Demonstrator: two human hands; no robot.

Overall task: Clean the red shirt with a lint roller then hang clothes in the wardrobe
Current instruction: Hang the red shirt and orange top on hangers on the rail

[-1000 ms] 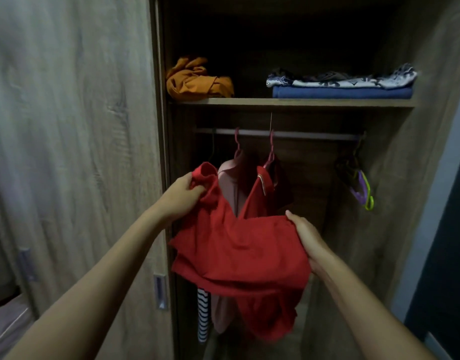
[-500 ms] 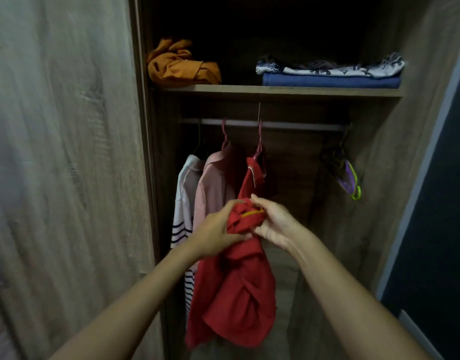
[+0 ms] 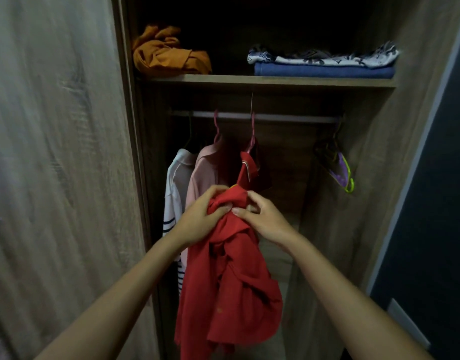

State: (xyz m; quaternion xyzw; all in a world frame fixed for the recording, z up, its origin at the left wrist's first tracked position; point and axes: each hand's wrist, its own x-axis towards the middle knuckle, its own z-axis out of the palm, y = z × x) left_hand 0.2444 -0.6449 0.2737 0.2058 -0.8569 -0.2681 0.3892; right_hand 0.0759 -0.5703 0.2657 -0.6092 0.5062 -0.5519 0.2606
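The red shirt [image 3: 231,289] hangs bunched and twisted in front of the open wardrobe. Its collar end reaches up to a pink hanger [image 3: 251,136] hooked on the rail [image 3: 288,117]. My left hand [image 3: 201,216] grips the gathered red cloth from the left. From the right, my right hand [image 3: 262,219] pinches the same bunch, thumb and fingers closed on it. Both hands meet just below the hanger's shoulder. No lint roller is in view.
A pink shirt [image 3: 201,175] and a white striped shirt [image 3: 173,193] hang to the left on the rail. Spare hangers [image 3: 339,165] dangle at the right end. The shelf [image 3: 275,81] carries an orange cloth [image 3: 169,54] and folded blue and patterned clothes [image 3: 325,64]. The sliding door [image 3: 54,165] stands left.
A second ago my hands held the red shirt spread wide apart. They have come together at its upper part, and the shirt now hangs down bunched.
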